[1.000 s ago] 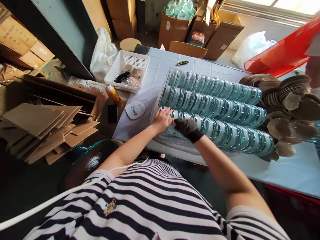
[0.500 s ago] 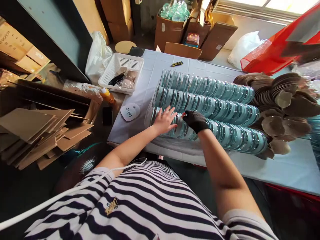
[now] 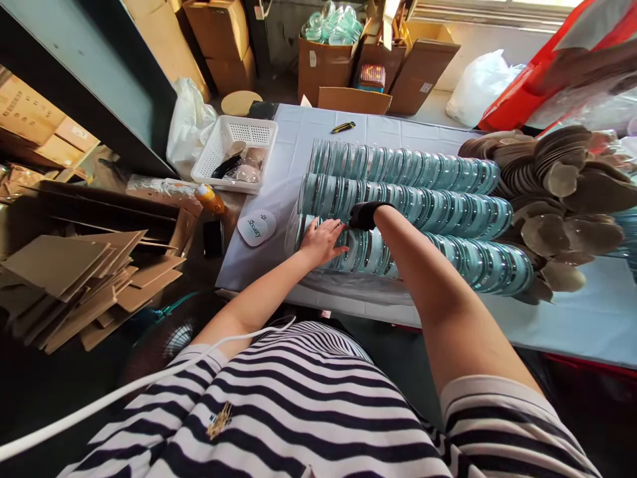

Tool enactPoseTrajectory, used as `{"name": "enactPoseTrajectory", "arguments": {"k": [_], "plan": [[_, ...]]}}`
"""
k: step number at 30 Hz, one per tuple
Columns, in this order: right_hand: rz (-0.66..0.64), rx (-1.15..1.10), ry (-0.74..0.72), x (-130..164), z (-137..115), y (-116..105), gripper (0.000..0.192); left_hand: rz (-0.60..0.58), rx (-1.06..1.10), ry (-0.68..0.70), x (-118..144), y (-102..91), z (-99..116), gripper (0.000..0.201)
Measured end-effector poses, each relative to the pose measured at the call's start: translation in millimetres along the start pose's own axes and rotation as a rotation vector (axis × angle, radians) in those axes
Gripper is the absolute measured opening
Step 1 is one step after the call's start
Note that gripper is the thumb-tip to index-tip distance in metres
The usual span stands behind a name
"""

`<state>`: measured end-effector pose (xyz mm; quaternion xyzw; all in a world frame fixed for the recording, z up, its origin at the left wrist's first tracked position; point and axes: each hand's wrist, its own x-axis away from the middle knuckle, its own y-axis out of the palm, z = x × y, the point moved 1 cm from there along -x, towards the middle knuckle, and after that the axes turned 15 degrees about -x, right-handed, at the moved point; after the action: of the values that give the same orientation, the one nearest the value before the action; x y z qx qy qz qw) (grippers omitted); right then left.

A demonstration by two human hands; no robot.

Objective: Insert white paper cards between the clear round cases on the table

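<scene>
Three rows of thin, clear blue-green rounds stand on edge on the table; the middle row [image 3: 438,209] and the back row [image 3: 423,166] lie beyond my hands. My left hand [image 3: 322,242], bare, rests on the left part of the front row [image 3: 472,262] with its fingers spread. Close beside it, my right hand [image 3: 365,214] wears a black glove that leaves the fingertips uncovered. Its fingers curl down between the front and middle rows, near my left fingertips. Whatever is in them is hidden.
A white cloth covers the table [image 3: 293,143]. On it are a printed card [image 3: 257,228], a cutter knife [image 3: 343,127], a white basket [image 3: 271,149] with wrapped pieces, and stacks of brown cup-shaped pieces [image 3: 562,172]. Flat cardboard [image 3: 54,262] lies at left; boxes [image 3: 326,73] stand behind.
My right hand has moved left and slightly away from me, its wrist bent more. My left hand stays on the front row. The whole view has shifted a little.
</scene>
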<state>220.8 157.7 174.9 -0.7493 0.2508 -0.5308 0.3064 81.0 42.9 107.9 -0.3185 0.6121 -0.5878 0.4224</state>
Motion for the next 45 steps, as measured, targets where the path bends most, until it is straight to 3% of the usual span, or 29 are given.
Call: {"name": "enactPoseTrajectory", "arguments": {"k": [4,9,13,17,19,20,22,25,26,29,31,33,35,38,41,43,45], "plan": [[-0.004,0.172,0.026,2,-6,0,0.034,0.011,-0.002,0.003,-1,1.7,-1,0.062],[0.223,0.236,-0.009,28,-13,21,0.034,0.011,0.011,0.001,-1,0.4,-1,0.059],[0.332,0.147,0.005,74,-10,85,0.034,-0.008,0.019,-0.01,-1,0.4,0,0.058],[0.249,0.057,0.011,96,-10,172,0.037,-0.006,0.024,-0.008,-1,-0.4,1,0.058],[0.229,-0.003,0.037,98,-8,195,0.039,-0.007,0.019,-0.02,0,-2.9,2,0.058],[0.248,-0.037,0.046,98,-4,195,0.039,-0.009,0.012,-0.024,-1,-4.7,3,0.058],[0.359,-0.09,0.071,100,10,175,0.043,-0.002,-0.008,-0.012,-3,-8.4,8,0.06],[0.573,-0.095,0.18,96,38,108,0.045,0.019,-0.02,0.07,-12,-10.4,24,0.066],[0.565,-0.075,0.211,89,46,84,0.043,0.014,-0.018,0.095,-15,-9.2,29,0.068],[0.228,0.015,0.183,54,56,26,0.035,-0.026,-0.015,0.117,-22,-2.1,42,0.069],[0.042,0.058,0.17,30,50,4,0.031,-0.038,-0.019,0.119,-23,2.3,43,0.07],[-0.032,0.11,0.154,18,43,-6,0.03,-0.044,-0.029,0.125,-23,4.0,42,0.071],[0.006,0.185,0.086,24,40,-3,0.031,-0.061,-0.039,0.128,-23,2.7,40,0.071],[0.188,0.178,-0.047,56,50,34,0.03,-0.088,-0.038,0.12,-22,-2.1,40,0.069],[0.317,0.04,-0.043,89,64,111,0.03,-0.092,-0.046,0.112,-21,-6.3,41,0.068],[0.381,-0.031,-0.015,100,68,165,0.033,-0.096,-0.058,0.111,-19,-8.5,42,0.069],[0.426,-0.088,-0.009,104,68,205,0.035,-0.107,-0.065,0.106,-18,-11.1,43,0.07]]}}
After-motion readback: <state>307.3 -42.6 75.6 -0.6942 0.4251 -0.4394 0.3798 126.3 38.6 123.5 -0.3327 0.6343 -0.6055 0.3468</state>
